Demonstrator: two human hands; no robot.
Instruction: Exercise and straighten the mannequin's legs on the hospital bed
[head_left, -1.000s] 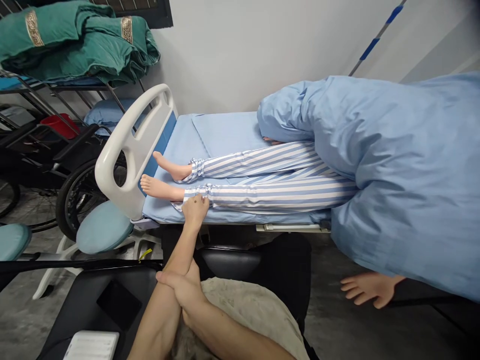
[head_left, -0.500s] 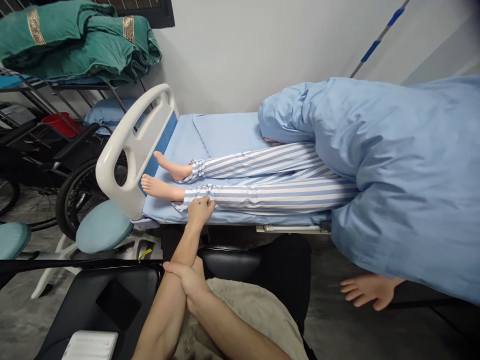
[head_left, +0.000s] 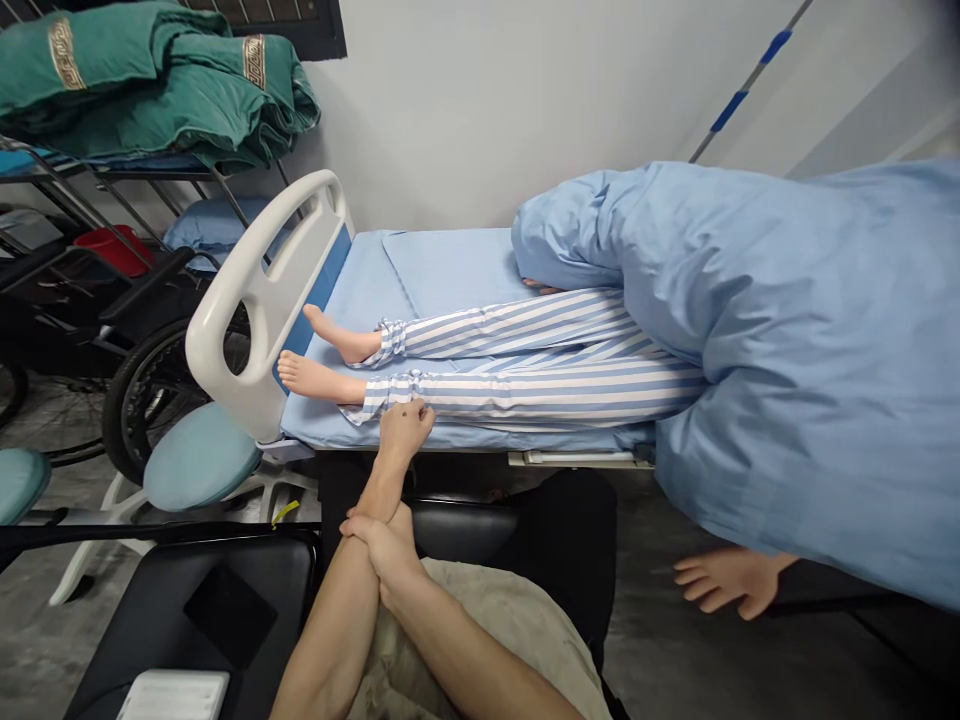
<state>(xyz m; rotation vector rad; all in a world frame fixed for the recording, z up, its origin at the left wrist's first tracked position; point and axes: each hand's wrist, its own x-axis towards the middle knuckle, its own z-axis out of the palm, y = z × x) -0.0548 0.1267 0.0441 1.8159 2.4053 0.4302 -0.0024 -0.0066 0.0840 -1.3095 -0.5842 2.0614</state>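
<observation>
The left hand (head_left: 405, 432) has slid up the striped trouser leg (head_left: 525, 396) (a little, it seems).

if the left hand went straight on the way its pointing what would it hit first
The left hand would meet the striped pyjama trouser leg first. Its fingers appear to be on that leg just above the cuff, though depth is hard to judge from this view.

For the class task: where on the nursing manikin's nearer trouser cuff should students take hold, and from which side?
Pinch the gathered cuff just above the ankle, coming from the near side, beside the left hand. The leg lies flat on the mattress, and the white footboard closes off the foot end, so the near side looks the most open.
</observation>
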